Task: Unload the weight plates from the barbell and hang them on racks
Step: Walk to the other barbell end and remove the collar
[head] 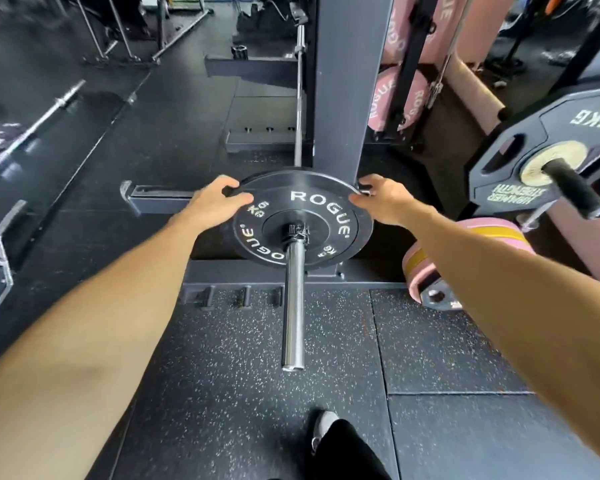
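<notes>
A black 5 kg plate [326,206] marked ROGUE sits on the chrome barbell sleeve [293,306], which points toward me. A small collar [297,233] sits on the sleeve at the plate's hub. My left hand [212,200] grips the plate's upper left rim, thumb on the face and fingers curled behind. At the upper right rim my right hand [381,199] grips the same way. The far length of the bar [299,98] runs away behind the plate.
A grey rack upright [347,81] stands just behind the plate. Pink plates [395,95] hang on pegs at the back right. At the right, a black 15 kg plate [534,147] sits on a peg, and a pink plate [465,258] hangs lower down. My shoe [321,431] stands on the speckled floor.
</notes>
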